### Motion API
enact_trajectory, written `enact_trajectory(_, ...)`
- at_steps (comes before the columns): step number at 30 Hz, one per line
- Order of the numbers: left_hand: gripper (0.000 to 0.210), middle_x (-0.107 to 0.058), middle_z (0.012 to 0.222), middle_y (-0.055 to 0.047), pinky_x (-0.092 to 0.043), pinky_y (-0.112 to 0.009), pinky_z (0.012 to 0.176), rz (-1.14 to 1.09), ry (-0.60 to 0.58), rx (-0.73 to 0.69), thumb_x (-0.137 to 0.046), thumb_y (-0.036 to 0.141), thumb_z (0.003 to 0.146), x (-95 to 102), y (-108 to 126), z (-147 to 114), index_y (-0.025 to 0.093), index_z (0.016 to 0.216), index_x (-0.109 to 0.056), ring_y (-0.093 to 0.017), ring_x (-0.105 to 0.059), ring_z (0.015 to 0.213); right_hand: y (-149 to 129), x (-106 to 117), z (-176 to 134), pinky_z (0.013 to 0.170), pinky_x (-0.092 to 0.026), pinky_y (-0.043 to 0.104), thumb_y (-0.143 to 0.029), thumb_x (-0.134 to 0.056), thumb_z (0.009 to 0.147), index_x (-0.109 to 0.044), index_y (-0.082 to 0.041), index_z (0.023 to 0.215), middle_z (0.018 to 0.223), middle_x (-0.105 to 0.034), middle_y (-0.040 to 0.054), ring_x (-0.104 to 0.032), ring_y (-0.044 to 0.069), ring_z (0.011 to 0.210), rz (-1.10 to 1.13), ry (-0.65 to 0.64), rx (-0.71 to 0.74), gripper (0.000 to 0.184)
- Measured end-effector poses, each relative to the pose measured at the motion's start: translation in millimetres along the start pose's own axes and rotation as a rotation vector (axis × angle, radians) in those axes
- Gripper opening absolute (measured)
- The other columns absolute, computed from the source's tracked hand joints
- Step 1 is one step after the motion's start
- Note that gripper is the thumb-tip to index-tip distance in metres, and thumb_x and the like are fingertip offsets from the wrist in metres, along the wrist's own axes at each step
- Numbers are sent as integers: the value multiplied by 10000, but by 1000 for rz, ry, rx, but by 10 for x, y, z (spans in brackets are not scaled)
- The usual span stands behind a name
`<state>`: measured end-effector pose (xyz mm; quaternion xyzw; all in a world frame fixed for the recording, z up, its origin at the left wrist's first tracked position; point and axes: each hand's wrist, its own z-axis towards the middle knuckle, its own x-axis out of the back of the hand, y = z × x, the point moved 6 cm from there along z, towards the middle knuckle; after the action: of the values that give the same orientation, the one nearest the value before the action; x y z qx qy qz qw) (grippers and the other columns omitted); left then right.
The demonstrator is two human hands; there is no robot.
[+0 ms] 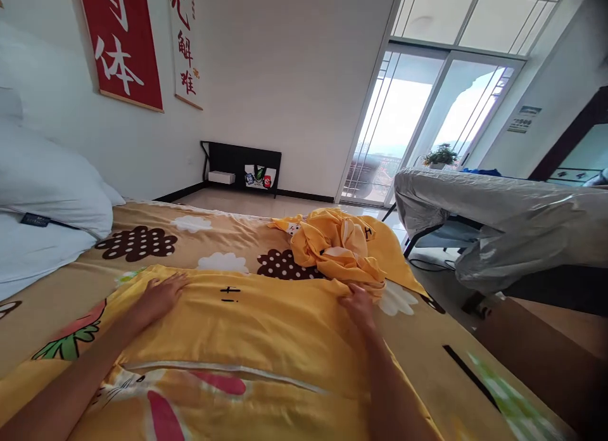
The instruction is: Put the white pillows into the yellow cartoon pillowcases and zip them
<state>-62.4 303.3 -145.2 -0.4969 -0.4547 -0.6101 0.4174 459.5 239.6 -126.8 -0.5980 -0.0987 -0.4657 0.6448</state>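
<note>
A yellow pillowcase with a small dark print lies spread on the bed, directly in front of me. A pale-edged opening runs across it, and a printed animal face with pink shapes shows below that edge. My left hand rests flat on the pillowcase's far left corner, fingers stretched out. At the far right corner, my right hand has its fingers closed on the fabric edge. Just beyond that hand lies a crumpled heap of yellow fabric, with a flatter part spreading to the right.
White pillows are piled at the left of the bed. The patterned bedsheet shows around the pillowcase. To the right stand a plastic-covered table and a cardboard box. A low black shelf stands against the far wall, left of the sliding door.
</note>
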Motion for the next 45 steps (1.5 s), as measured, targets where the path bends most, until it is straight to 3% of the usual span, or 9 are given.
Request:
enact_trajectory(3,501,-406,1493,-16,-277,-401,1139,-93,-119,-243,-336,475,933,-12,690,-139,294,1365,-512,-224,-361,1388,-47,22,29,785,-416,281,-227,-530,654,-619,-192,845,1025,-628,76,-565,208,926,-30,81,44,213)
enact_trajectory(8,566,-227,1568,-2,-213,-464,1158,-108,-173,-336,-285,580,949,-179,1343,-335,349,1463,-342,-231,-233,1445,49,-14,7,645,-393,270,-149,-490,646,-581,-197,793,805,-651,66,-583,197,729,-20,94,-11,179)
enact_trajectory(16,558,-206,1573,15,-183,-482,1165,-120,-205,-324,-293,589,947,-200,1278,-322,376,1462,-325,-232,-219,1450,197,57,6,663,-461,270,-208,-488,635,-600,-172,965,855,-677,63,-627,208,758,107,155,-61,350)
enact_trajectory(22,564,-234,1564,-16,-202,-451,1162,-150,-160,-357,-303,591,945,-205,1305,-329,354,1454,-360,-234,-266,1433,-72,382,-61,953,-388,339,-204,-388,742,-620,-143,1038,1039,-557,128,-527,243,1022,-12,424,42,381)
enact_trajectory(26,563,-220,1568,-15,-190,-471,1161,-145,-182,-346,-306,590,945,-219,1295,-321,358,1456,-352,-245,-247,1439,-22,329,-45,929,-408,358,-289,-412,812,-599,-156,1136,1136,-554,155,-537,256,1056,-212,293,-100,397)
enact_trajectory(30,577,-226,1567,-19,-196,-459,1159,-158,-156,-350,-294,612,940,-224,1281,-316,358,1453,-360,-243,-254,1437,281,195,-86,850,-439,509,-421,-622,685,-622,-121,1123,1066,-622,206,-578,375,1014,-300,108,-310,530)
enact_trajectory(34,587,-251,1560,-26,-204,-449,1159,-168,-150,-369,-297,625,934,-240,1284,-318,351,1448,-374,-237,-267,1432,362,129,-89,872,-435,502,-340,-658,670,-668,-164,1048,1014,-680,161,-614,357,1010,-334,-41,-322,417)
enact_trajectory(41,582,-245,1561,-22,-217,-461,1157,-165,-141,-359,-291,622,936,-226,1279,-316,359,1449,-367,-240,-276,1429,180,254,-84,907,-426,425,-176,-449,771,-589,-202,1244,1238,-602,150,-588,291,1116,-358,107,-207,495)
enact_trajectory(45,583,-245,1561,-8,-218,-485,1157,-165,-164,-365,-288,626,934,-244,1279,-314,369,1453,-352,-249,-268,1432,258,228,-85,787,-466,339,-168,-451,771,-583,-134,1256,1048,-676,174,-649,277,984,-306,72,-252,503)
